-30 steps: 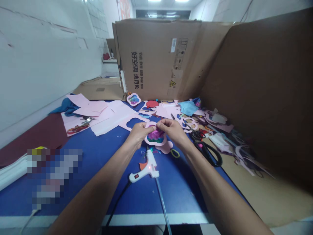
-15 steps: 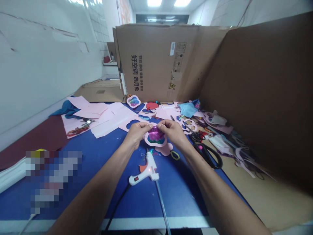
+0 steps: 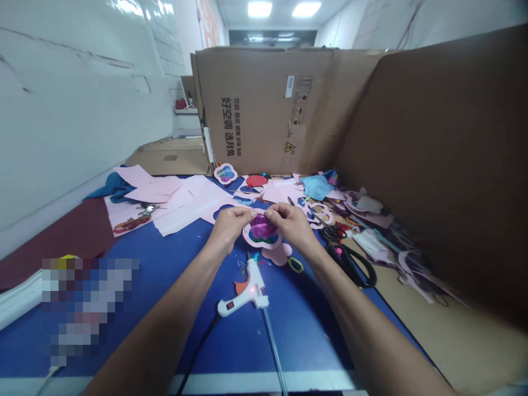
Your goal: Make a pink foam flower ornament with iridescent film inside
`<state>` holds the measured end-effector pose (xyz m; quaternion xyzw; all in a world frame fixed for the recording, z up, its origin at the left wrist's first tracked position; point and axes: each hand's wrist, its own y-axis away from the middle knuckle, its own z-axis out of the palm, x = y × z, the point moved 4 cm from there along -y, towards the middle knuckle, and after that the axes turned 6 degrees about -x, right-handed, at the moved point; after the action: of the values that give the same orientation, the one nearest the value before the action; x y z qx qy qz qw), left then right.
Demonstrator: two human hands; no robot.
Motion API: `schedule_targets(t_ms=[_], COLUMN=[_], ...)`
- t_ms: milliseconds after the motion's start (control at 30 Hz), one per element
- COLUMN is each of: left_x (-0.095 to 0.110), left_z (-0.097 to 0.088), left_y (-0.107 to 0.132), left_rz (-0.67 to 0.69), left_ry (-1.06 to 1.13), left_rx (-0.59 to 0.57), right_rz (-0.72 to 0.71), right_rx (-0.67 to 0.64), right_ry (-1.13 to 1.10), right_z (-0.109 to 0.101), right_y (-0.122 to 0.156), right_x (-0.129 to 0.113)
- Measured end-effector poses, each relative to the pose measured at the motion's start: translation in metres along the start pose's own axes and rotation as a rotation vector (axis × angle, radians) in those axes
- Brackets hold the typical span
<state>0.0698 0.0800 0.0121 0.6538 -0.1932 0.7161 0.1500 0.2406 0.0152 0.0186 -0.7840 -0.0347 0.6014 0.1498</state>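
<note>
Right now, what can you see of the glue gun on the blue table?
The hot glue gun is white plastic and lies flat on the blue table, its nozzle pointing toward the hands' work. A small red switch sits on the handle, and a red light glows on the body. A black cord leaves the handle, a long clear glue stick projects from the rear, and an orange paper scrap lies beside it.

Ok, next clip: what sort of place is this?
Probably a makeshift craft workspace: a white hot glue gun, black-handled scissors and pink paper sheets lie on a blue table, walled by brown cardboard.
</note>
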Motion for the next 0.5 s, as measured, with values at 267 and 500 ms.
schedule_targets(t_ms=[267, 500], left_x=[0.0058, 0.003], left_z=[0.0025, 0.0005], left_y=[0.0029, 0.0028], left_rz=[-0.047, -0.112], left_ry=[0.011, 0.052], left_rx=[-0.023, -0.075], right_rz=[0.011, 0.011], right_rx=[-0.019, -0.003], right_ry=[0.003, 0.013], right_z=[-0.0007, -0.0023], right_y=[0.0001, 0.0006], right_x=[-0.0017, -0.0028])
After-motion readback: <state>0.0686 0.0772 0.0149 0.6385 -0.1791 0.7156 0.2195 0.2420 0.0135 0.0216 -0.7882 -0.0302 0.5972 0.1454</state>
